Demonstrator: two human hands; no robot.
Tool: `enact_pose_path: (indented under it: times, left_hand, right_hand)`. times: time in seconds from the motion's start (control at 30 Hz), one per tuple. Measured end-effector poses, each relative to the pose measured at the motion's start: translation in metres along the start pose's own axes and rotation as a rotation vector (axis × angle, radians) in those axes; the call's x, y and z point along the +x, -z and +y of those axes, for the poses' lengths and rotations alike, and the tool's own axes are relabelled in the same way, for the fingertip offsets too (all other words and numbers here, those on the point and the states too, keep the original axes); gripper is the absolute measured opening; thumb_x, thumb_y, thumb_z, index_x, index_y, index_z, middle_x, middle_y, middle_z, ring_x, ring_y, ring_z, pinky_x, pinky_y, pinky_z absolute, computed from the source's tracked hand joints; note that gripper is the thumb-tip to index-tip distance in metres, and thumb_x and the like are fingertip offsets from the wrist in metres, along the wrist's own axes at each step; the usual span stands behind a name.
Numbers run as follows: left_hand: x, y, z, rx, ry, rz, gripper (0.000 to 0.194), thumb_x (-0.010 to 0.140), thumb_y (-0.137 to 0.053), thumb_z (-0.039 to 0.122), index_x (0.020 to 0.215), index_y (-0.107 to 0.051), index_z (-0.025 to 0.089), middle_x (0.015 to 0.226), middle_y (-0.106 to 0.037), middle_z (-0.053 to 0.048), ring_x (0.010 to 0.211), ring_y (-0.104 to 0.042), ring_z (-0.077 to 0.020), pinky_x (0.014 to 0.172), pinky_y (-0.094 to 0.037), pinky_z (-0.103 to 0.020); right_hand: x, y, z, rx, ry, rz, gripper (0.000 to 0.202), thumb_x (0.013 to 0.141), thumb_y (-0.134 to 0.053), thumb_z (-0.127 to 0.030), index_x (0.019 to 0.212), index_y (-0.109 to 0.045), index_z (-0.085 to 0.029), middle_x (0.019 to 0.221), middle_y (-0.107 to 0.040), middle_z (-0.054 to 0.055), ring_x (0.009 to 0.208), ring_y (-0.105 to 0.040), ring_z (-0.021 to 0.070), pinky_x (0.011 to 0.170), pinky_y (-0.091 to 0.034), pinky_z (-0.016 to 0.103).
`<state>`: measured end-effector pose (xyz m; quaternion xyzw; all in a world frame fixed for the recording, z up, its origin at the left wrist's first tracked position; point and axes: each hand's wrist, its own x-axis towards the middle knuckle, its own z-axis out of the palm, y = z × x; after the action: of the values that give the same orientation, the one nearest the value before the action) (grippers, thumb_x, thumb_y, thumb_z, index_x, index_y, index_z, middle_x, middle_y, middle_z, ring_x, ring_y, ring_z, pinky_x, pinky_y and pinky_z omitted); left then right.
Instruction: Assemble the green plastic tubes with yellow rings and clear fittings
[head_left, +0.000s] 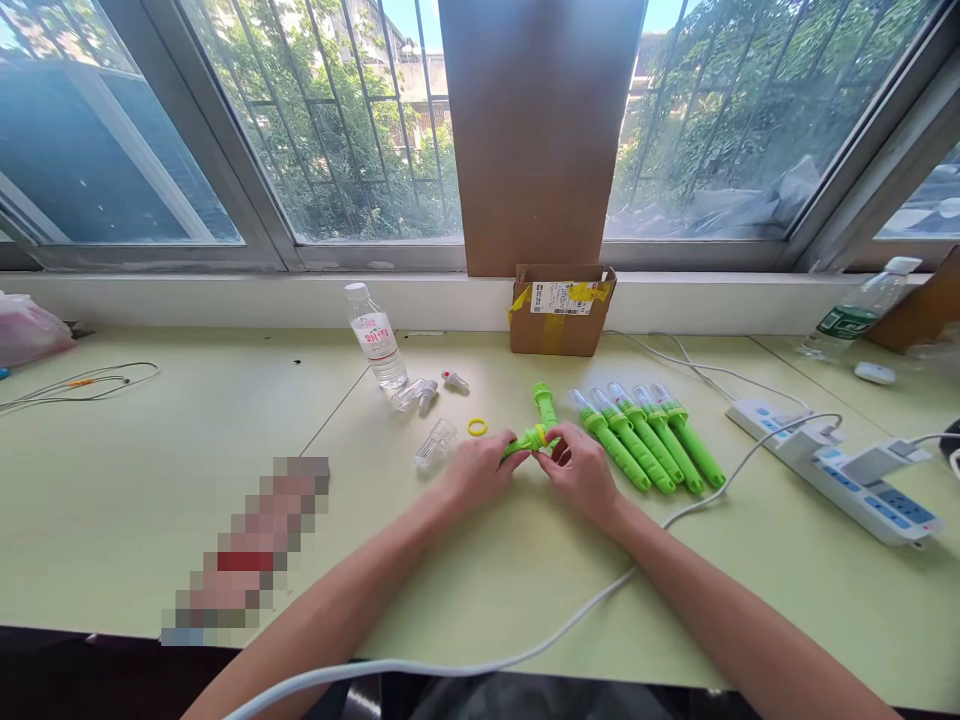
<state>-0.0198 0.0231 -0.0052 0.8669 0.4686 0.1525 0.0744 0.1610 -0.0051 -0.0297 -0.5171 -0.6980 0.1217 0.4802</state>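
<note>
My left hand (484, 468) is closed on the body of a green tube (531, 439) above the table. At the tube's right end, a yellow ring (541, 434) shows, and the fingers of my right hand (581, 470) pinch there. Just behind the hands lies another green piece (544, 402). To the right, several green tubes with clear tops (626, 450) lie side by side. Left of the held tube are a loose yellow ring (477, 427), a clear plastic part (436, 443) and small parts with clear and grey pieces (427, 397).
A water bottle (377, 338) and a cardboard box (556, 322) stand near the window. At right lie a white power strip (840, 475) and another bottle (855, 308). A white cable (555, 640) crosses the front. A pixelated object (251, 545) lies at left.
</note>
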Motion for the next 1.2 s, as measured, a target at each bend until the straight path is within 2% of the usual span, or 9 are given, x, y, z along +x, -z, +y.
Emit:
enact_pose_path:
  times: [0.37, 0.77, 1.0, 1.2]
  left_hand:
    - [0.003, 0.003, -0.008, -0.34, 0.027, -0.039, 0.036, 0.088, -0.041, 0.052, 0.085, -0.056, 0.02, 0.056, -0.048, 0.004, 0.052, -0.042, -0.0111, 0.05, -0.027, -0.023]
    - [0.003, 0.009, -0.006, -0.603, 0.088, -0.126, 0.043, 0.086, -0.042, 0.057, 0.081, -0.057, 0.018, 0.055, -0.051, 0.004, 0.049, -0.043, -0.009, 0.047, -0.029, -0.021]
    - [0.003, 0.013, -0.004, -0.753, 0.142, -0.219, 0.044, 0.084, -0.042, 0.059, 0.081, -0.054, 0.017, 0.054, -0.051, 0.004, 0.043, -0.04, -0.0077, 0.043, -0.031, -0.02]
    - [0.002, 0.014, -0.003, -0.775, 0.155, -0.236, 0.045, 0.084, -0.041, 0.06, 0.082, -0.055, 0.017, 0.052, -0.049, 0.005, 0.042, -0.04, -0.008, 0.043, -0.032, -0.02]
  right_hand:
    - [-0.001, 0.0, -0.003, 0.043, -0.007, -0.02, 0.013, 0.079, -0.063, -0.024, 0.086, -0.054, -0.019, 0.074, -0.057, 0.0, 0.053, -0.054, 0.0109, 0.05, -0.046, 0.024]
    - [0.0, 0.001, -0.005, 0.029, -0.007, -0.025, 0.013, 0.08, -0.063, -0.025, 0.085, -0.053, -0.019, 0.076, -0.057, 0.0, 0.053, -0.055, 0.011, 0.051, -0.047, 0.025]
    - [0.002, 0.0, -0.003, 0.027, 0.011, -0.038, 0.016, 0.079, -0.062, -0.029, 0.088, -0.052, -0.019, 0.081, -0.06, 0.002, 0.056, -0.057, 0.0124, 0.05, -0.048, 0.025]
    - [0.001, 0.0, -0.002, 0.027, 0.017, -0.039, 0.013, 0.08, -0.061, -0.027, 0.088, -0.053, -0.02, 0.081, -0.06, 0.002, 0.058, -0.059, 0.0129, 0.052, -0.05, 0.026]
